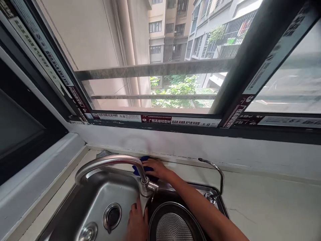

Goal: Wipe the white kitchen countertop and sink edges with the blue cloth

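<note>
My right hand reaches over the sink to the counter strip behind the steel faucet. Its fingers lie pressed on a blue cloth against the countertop, just under the white wall. My left hand rests low in front of me, fingers wrapped around the base of the faucet's upright column. The faucet spout swings left over the left basin. A dark round pan with a perforated metal insert sits in the right basin, under my right forearm.
A thin second tap curves up at the sink's back right. The pale stone countertop stretches right. The left basin has a drain. Above is an open sliding window with a dark frame and outside rails.
</note>
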Demonstrator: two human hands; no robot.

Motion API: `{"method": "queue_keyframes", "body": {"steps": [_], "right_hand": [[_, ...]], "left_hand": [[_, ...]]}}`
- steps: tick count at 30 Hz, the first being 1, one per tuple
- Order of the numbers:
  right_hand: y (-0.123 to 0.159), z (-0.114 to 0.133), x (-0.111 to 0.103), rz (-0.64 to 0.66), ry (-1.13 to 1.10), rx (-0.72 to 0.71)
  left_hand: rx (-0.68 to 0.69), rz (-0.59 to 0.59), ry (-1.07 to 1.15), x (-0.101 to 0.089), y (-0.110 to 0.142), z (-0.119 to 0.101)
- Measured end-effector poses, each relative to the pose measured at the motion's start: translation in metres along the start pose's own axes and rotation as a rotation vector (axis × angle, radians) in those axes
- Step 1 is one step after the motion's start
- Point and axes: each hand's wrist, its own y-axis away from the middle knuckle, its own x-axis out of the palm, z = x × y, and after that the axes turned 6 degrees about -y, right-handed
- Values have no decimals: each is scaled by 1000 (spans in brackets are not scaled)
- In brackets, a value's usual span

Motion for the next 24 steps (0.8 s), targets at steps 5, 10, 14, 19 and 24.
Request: {"method": "queue_keyframes", "body": {"steps": [5, 10, 14, 19, 24], "right_hand": [[66, -5, -14, -107, 107, 294], [118, -2, -29, -223, 227, 504], [139, 8, -30, -335, 307, 659], [149, 47, -7, -425, 314, 692], [226, 100, 18, -666, -11, 671]], "left_hand": [[7, -12, -14, -3, 0, 0], [46, -55, -33, 2, -2, 1], [60, -113, -92, 4, -1, 2], [114, -225, -161, -5, 4, 4], [62, -350, -174, -10, 3, 2]]}}
